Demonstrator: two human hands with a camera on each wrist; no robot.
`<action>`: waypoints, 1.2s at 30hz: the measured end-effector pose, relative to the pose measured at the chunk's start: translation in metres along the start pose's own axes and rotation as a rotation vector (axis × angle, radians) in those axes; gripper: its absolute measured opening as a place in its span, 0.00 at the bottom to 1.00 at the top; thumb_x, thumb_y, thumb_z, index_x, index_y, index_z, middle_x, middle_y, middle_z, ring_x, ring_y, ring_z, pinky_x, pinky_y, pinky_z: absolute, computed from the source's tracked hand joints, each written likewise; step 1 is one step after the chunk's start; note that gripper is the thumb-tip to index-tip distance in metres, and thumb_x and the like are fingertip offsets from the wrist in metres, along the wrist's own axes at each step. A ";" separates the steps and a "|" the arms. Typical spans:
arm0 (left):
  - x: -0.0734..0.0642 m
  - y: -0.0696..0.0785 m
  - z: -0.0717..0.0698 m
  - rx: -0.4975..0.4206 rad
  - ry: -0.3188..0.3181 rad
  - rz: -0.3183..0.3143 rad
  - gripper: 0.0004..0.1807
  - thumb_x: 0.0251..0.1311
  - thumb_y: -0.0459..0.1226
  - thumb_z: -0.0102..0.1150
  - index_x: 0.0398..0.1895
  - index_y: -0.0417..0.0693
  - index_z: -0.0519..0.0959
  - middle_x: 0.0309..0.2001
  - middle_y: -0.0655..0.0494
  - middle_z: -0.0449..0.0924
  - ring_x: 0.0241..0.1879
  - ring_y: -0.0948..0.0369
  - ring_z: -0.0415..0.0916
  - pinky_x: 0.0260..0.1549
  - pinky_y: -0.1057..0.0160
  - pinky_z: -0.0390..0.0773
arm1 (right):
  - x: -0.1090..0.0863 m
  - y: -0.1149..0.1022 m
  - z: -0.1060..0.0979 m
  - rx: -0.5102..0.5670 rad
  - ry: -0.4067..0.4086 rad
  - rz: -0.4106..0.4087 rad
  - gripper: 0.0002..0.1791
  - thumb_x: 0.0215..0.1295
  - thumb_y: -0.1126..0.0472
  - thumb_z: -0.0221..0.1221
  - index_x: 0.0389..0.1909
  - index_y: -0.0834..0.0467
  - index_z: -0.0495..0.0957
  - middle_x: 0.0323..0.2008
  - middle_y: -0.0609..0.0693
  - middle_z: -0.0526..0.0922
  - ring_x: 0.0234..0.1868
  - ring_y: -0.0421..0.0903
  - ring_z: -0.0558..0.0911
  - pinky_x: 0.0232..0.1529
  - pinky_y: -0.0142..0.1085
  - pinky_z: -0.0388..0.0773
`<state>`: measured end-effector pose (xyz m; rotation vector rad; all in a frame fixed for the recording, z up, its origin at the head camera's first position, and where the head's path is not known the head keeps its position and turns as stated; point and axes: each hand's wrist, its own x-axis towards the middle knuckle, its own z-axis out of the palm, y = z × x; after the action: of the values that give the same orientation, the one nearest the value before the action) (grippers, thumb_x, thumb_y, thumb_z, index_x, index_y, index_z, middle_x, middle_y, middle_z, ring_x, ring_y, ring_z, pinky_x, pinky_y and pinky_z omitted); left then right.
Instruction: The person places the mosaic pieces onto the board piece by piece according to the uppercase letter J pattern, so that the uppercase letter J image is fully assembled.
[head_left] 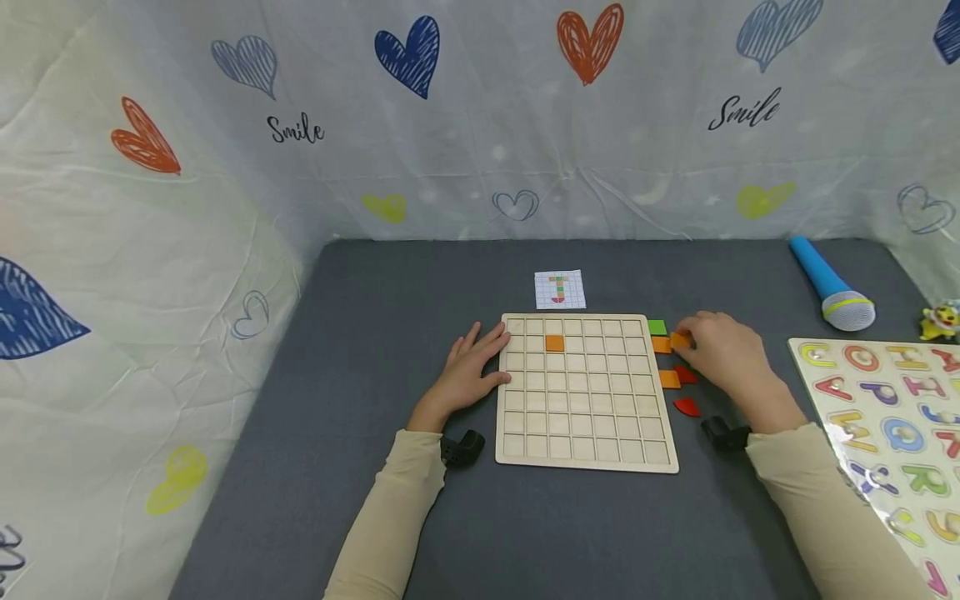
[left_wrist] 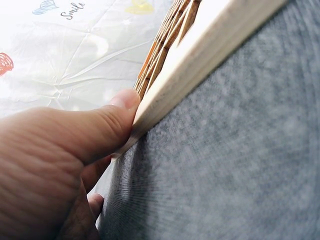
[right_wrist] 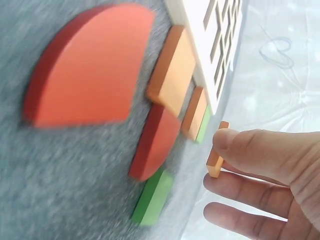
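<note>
A wooden grid board lies flat on the table, with one orange square tile in its upper left part. My left hand rests at the board's left edge, fingers spread, the thumb touching the rim. To the right of the board, my right hand pinches an orange square tile between thumb and fingers. Below that hand lie two red quarter-circle tiles, orange tiles and a green tile along the board's right edge. Another green tile shows in the right wrist view.
Behind the board lies a small pattern card with a coloured T-like figure. A blue toy microphone, a small yellow figure and a letter puzzle board are on the right. A printed curtain hangs behind the table.
</note>
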<state>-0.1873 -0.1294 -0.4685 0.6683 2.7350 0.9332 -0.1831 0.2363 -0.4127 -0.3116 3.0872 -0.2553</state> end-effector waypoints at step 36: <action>-0.001 0.002 -0.002 0.004 0.000 -0.003 0.38 0.59 0.47 0.57 0.71 0.51 0.56 0.72 0.58 0.46 0.72 0.52 0.31 0.66 0.46 0.33 | 0.031 -0.069 0.009 0.048 0.032 -0.147 0.14 0.55 0.61 0.65 0.41 0.62 0.81 0.39 0.56 0.80 0.39 0.55 0.77 0.32 0.49 0.76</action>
<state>-0.1862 -0.1289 -0.4658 0.6647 2.7380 0.9273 -0.1992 0.1616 -0.4105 -0.5382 3.0871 -0.3403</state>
